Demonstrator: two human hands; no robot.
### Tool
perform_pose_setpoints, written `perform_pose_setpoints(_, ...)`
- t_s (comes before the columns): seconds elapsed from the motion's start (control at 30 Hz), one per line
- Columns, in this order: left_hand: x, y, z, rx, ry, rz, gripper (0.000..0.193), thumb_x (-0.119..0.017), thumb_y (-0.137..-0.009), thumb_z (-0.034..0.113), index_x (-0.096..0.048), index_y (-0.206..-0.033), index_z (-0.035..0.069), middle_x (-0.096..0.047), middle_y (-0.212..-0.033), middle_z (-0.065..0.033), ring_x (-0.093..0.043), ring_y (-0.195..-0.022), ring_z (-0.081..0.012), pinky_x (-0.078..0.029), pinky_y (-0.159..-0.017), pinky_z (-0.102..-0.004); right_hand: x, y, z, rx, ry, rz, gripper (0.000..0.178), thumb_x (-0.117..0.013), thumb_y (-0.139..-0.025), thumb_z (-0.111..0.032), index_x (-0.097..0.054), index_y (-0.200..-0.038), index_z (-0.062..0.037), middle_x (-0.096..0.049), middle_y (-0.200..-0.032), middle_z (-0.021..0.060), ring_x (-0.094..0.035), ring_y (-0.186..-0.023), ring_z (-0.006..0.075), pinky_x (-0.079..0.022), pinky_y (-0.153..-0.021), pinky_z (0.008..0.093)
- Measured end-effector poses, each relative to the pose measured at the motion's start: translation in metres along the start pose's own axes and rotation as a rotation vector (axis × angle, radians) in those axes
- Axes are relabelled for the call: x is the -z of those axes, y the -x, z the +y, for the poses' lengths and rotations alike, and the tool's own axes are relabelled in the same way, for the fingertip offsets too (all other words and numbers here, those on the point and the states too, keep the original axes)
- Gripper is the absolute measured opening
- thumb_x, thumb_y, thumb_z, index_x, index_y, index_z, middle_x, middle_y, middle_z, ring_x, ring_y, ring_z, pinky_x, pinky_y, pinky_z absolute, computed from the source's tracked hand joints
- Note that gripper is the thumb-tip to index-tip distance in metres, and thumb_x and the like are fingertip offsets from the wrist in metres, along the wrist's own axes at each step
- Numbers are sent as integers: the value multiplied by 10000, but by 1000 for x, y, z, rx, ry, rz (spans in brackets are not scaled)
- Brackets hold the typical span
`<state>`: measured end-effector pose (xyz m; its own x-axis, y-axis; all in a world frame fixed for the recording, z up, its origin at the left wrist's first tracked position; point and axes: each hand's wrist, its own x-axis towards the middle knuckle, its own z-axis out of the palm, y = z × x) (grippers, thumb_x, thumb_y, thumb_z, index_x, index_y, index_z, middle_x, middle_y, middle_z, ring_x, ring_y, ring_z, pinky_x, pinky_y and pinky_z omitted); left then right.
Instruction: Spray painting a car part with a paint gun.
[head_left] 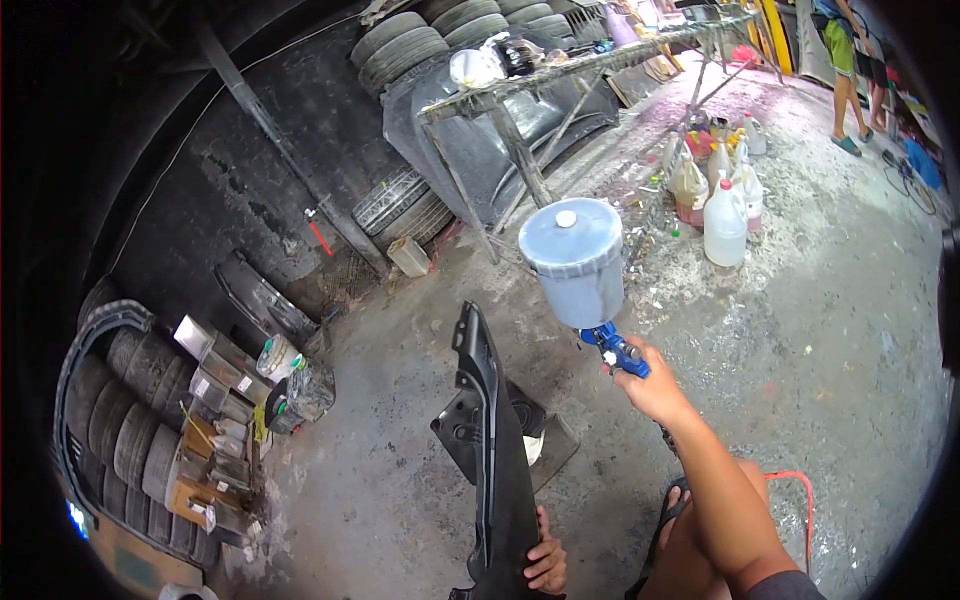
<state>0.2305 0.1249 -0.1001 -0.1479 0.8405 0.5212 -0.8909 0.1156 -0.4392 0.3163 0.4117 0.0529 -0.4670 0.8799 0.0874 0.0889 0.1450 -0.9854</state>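
Note:
My right hand (655, 383) is wrapped round the handle of a blue spray gun (618, 350). On top of the gun sits a large, translucent grey-blue paint cup (585, 285), its lid closed with a white cap. Lower in the view, my left hand (546, 562) grips the right edge of a long black car body panel, which looks like a fender (508, 490). The panel stands nearly upright, its narrow end pointing away from me. Behind it, partly hidden, is a dark flat piece with holes (457, 432) on the floor. The gun is right of the panel, apart from it.
Several plastic jugs (725, 225) stand ahead on the right. A worn trestle (515, 150) has a dark car hood (450, 125) leaning behind it. Stacked tires (135, 445), cans (215, 375) and boxes line the left. An orange hose (808, 510) lies near my leg. People (845, 70) stand far right.

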Motion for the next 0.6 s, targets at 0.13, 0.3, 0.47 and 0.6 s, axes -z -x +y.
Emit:
perform_pose_setpoints(0.13,-4,4,6,-33,-42,66,747,-547,-919,306,-78,-1500,303,-514,-1251,-229,-602,-1013,-315,-557,-770,-400,4,2,-5,4,-41,-40,445,-627,-745,-148,-541,-1169,-47,-599,-1033,184,-588,-995,327,-450,-867,384)
perform_pose_setpoints(0.3,-4,12,13,-85,-73,126,755,-554,-917,301,-75,-1500,301,-508,-1261,-235,-600,-1029,-320,-556,-774,-401,5,-1,2,91,-29,-106,373,-623,-751,-153,-563,-1104,-47,-628,-995,186,-596,-995,330,-452,-860,387)
perform_pose_setpoints(0.47,-7,23,16,-144,-112,187,763,-560,-914,295,-72,-1501,298,-502,-1270,-242,-598,-1045,-324,-556,-779,-402,5,3,-9,65,-16,-139,353,-633,-752,-169,-568,-1076,-46,-639,-986,175,-603,-987,327,-451,-858,379)
perform_pose_setpoints(0.6,-8,29,17,-182,-133,235,770,-565,-912,290,-70,-1501,296,-497,-1278,-247,-597,-1058,-328,-556,-782,-402,-1,3,-3,32,-20,-174,409,-655,-744,-191,-558,-1110,-35,-634,-996,170,-604,-970,308,-448,-862,364)
